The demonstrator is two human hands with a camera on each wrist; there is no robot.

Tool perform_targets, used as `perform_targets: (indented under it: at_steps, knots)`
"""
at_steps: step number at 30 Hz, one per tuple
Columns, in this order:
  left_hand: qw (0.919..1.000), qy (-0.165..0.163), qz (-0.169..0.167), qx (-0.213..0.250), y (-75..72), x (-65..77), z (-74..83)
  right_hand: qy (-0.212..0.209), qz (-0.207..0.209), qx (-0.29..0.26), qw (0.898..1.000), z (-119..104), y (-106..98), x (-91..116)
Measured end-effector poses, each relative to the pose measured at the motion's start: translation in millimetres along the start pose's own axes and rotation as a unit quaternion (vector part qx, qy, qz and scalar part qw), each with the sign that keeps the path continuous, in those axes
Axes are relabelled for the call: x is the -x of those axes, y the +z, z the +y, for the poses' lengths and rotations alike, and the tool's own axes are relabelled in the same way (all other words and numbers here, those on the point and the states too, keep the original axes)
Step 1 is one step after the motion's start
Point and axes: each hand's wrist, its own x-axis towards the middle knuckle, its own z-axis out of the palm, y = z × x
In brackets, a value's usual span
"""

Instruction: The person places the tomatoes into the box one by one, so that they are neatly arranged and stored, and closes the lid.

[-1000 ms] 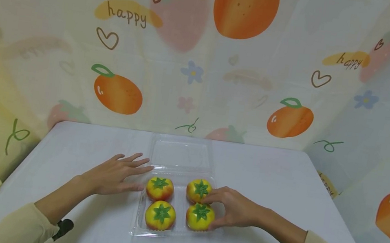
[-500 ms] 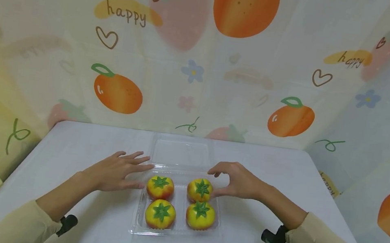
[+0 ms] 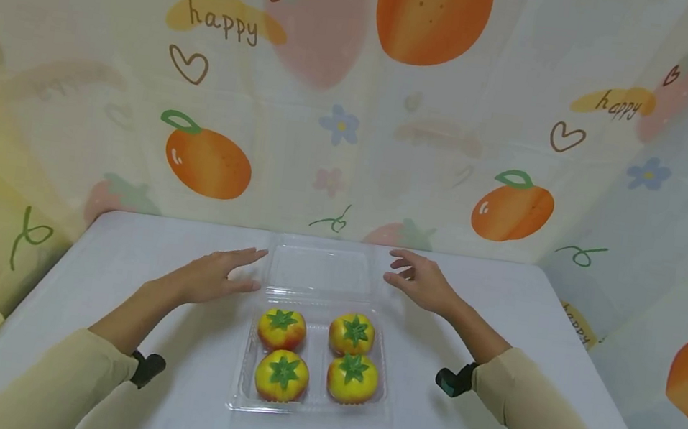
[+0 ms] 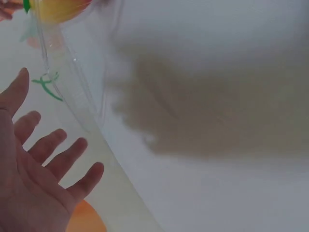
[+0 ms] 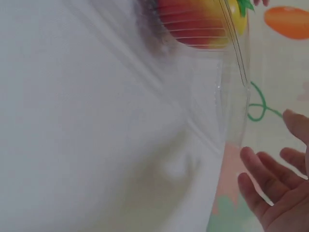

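Note:
A clear plastic clamshell box (image 3: 314,392) lies on the white table with its lid (image 3: 320,271) folded back flat behind it. Several yellow-red, persimmon-like fruits with green star-shaped tops sit in it, among them a back left one (image 3: 281,329) and a front right one (image 3: 352,379). My left hand (image 3: 215,276) hovers by the lid's left edge, fingers extended and holding nothing. Past the lid's right edge is my right hand (image 3: 423,283), its fingers loosely bent with nothing in them. Both wrist views show spread fingers on the left hand (image 4: 43,179) and right hand (image 5: 280,193), beside clear plastic.
White cloth covers the table (image 3: 164,394), whose back edge meets a fruit-printed curtain (image 3: 367,138). Similar printed cloth hangs at the left and right sides. A black wrist device (image 3: 456,379) is strapped at the right cuff, another (image 3: 147,370) at the left.
My right hand has left the fruits on the right and moved back to beside the lid. The left hand has risen from the box's edge toward the lid's left side. The fruits stay put.

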Motion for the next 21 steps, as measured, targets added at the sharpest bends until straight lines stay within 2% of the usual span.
perform_targets:
  at_steps: [3, 8, 14, 21]
  knots:
    - [0.9968, -0.030, 0.001, 0.074, 3.2, -10.8, -2.2, 0.038, -0.007, -0.028, 0.999, 4, 6, -5]
    - [0.9857, -0.058, 0.000, 0.158, 11.4, -21.3, -1.7, 0.076, -0.028, -0.081, 0.993, 12, 19, -12]
    - [0.9758, -0.079, 0.024, 0.203, 17.9, -25.8, -3.3, 0.085, -0.020, -0.142, 0.986, 17, 30, -14]
    - [0.9671, -0.101, 0.033, 0.231, 18.2, -28.4, -2.9, 0.087, -0.010, -0.152, 0.985, 14, 31, -16]
